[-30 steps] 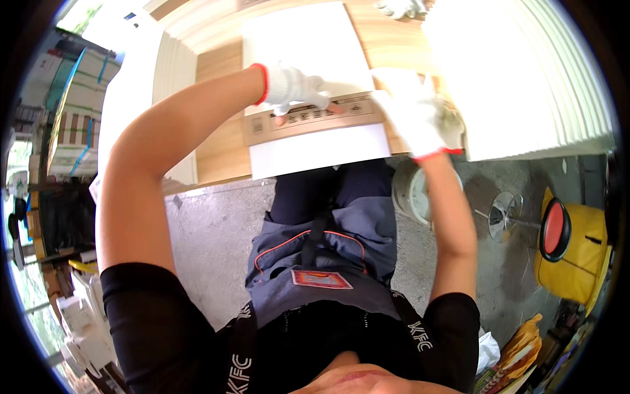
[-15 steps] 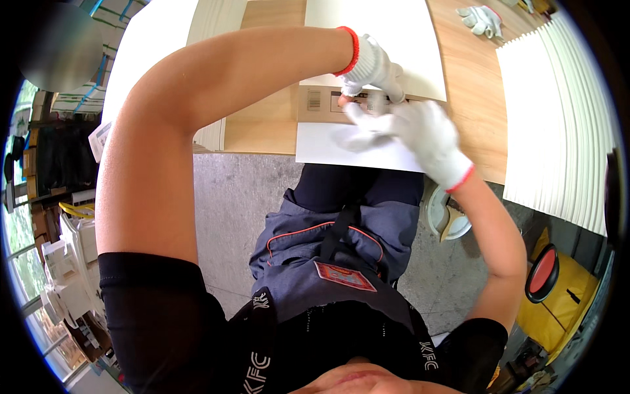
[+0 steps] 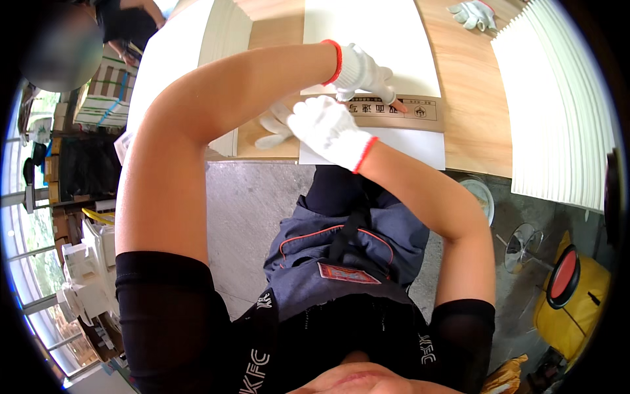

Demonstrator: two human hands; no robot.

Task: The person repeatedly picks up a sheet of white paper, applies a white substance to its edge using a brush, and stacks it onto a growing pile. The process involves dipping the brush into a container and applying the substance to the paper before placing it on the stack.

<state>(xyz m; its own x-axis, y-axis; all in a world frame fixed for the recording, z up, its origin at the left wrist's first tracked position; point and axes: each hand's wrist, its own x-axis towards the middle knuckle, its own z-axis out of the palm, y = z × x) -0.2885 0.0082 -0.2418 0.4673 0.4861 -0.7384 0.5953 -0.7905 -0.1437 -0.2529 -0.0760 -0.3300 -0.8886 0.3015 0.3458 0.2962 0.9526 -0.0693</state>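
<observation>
A white sheet or pad (image 3: 369, 39) lies on the wooden table (image 3: 469, 85), with a printed brown paper band (image 3: 394, 123) across its near part. My left hand (image 3: 365, 73), in a white knit glove with a red cuff, reaches over the band. Its fingers are stretched out, and a bare fingertip presses on the band's printed face. My right hand (image 3: 323, 130), gloved alike, is at the band's left end with its fingers spread leftward and slightly blurred. It covers that end, so whether it touches the band is hidden.
Tall stacks of white sheets stand on the left (image 3: 226, 43) and right (image 3: 558, 111). A spare glove (image 3: 474, 14) lies at the back right. Below the table's edge are a round tub (image 3: 482, 199) and a yellow bag (image 3: 571, 315). Another person (image 3: 128, 23) is at the far left.
My right hand has swept left along the band to its left end, uncovering the printed right part. My left hand has shifted slightly left. Another person has come into view at the upper left.
</observation>
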